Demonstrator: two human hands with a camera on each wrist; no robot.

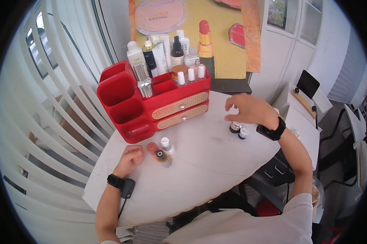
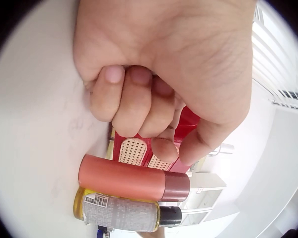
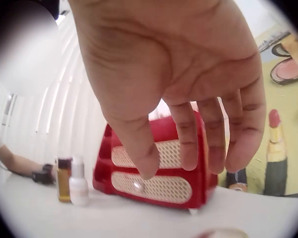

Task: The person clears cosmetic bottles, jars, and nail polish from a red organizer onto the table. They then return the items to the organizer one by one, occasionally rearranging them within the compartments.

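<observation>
My left hand (image 1: 132,157) rests on the white table, its fingers folded in toward the palm and holding nothing, as the left wrist view shows. Just beside it stand a coral tube with a darker cap (image 2: 124,178), a yellow bottle with a black cap (image 2: 121,210) and a small white bottle (image 1: 167,147). On the right, my right hand (image 1: 250,109) hovers with spread, slightly bent fingers and nothing in them. Below it are a small dark jar or bottle with a silvery top (image 1: 235,128) and a small blue bottle with a white cap (image 1: 243,133).
A red organizer (image 1: 126,103) with two woven-front drawers stands at the back left of the table (image 1: 191,175). Its top holds several bottles, tubes and white-capped vials. Behind it leans a yellow painting (image 1: 228,61) with a lipstick. White slats (image 1: 69,134) line the left side.
</observation>
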